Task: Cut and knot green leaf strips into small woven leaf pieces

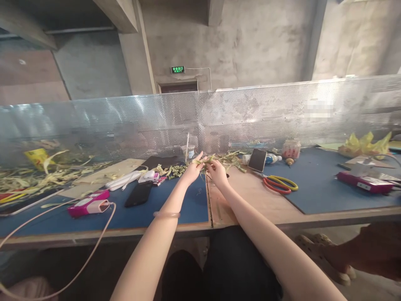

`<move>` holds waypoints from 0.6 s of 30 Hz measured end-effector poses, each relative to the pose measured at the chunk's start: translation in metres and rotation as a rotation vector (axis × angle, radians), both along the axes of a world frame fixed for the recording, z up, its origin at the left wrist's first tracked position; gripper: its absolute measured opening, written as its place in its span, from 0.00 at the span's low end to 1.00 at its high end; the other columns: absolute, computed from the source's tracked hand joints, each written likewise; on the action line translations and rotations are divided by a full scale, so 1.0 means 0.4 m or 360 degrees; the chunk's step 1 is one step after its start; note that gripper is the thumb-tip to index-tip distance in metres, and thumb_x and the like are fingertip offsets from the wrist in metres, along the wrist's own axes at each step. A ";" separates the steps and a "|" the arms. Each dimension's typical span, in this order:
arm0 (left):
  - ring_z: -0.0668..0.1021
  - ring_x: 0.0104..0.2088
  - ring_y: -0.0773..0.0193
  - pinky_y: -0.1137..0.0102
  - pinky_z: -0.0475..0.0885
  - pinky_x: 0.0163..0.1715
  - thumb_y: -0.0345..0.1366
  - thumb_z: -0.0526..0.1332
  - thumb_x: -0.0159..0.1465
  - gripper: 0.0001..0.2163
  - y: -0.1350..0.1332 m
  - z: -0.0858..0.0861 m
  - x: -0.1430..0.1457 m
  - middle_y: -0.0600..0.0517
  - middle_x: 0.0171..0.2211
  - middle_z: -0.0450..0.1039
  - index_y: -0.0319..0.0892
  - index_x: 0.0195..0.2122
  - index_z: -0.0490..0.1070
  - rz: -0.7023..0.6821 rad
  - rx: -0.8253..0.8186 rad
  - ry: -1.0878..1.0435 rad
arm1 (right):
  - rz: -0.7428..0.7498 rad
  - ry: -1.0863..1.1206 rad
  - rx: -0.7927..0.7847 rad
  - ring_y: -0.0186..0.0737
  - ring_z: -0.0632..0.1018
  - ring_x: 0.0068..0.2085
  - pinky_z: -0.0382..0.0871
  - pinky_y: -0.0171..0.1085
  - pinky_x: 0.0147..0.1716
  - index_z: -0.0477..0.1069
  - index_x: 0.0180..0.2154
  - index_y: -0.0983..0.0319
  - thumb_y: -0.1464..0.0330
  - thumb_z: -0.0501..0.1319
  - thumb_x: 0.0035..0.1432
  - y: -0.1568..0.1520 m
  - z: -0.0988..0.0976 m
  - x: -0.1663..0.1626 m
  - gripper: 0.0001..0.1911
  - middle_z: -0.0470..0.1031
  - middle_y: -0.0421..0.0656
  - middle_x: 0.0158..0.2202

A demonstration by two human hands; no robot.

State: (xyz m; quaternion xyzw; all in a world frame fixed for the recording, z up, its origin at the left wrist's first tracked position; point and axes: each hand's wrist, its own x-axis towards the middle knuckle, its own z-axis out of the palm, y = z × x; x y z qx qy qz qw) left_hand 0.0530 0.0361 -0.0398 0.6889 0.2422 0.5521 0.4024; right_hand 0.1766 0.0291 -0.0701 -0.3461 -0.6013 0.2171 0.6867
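Note:
Both my arms reach out over the workbench. My left hand (193, 169) and my right hand (216, 171) meet at a thin green leaf strip (205, 160), each pinching it with closed fingers. A clear bangle (166, 214) sits on my left forearm. A heap of small woven green pieces (173, 170) lies just left of my left hand. More loose green strips (230, 159) lie behind my right hand.
Red and yellow scissors (280, 183) and a propped phone (257, 159) lie to the right. A black phone (138, 193), a pink box (88, 204) with a cable and a plastic cup (188, 151) are on the left. A perforated metal screen (282, 113) backs the bench.

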 end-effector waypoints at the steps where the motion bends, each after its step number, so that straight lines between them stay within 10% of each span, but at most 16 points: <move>1: 0.67 0.54 0.60 0.64 0.58 0.55 0.29 0.60 0.55 0.13 0.005 -0.003 0.001 0.49 0.49 0.71 0.44 0.42 0.72 0.0012 -0.0008 -0.0016 | 0.0002 0.0034 -0.0008 0.36 0.71 0.28 0.64 0.36 0.33 0.73 0.28 0.58 0.66 0.59 0.49 0.002 0.000 0.001 0.05 0.71 0.40 0.29; 18: 0.77 0.37 0.60 0.66 0.73 0.36 0.36 0.63 0.53 0.10 0.024 -0.013 -0.007 0.49 0.35 0.75 0.40 0.35 0.73 0.0107 -0.0140 -0.0202 | 0.0315 0.0857 -0.0152 0.36 0.74 0.31 0.70 0.37 0.35 0.66 0.22 0.62 0.61 0.63 0.43 0.007 0.011 0.011 0.12 0.69 0.38 0.22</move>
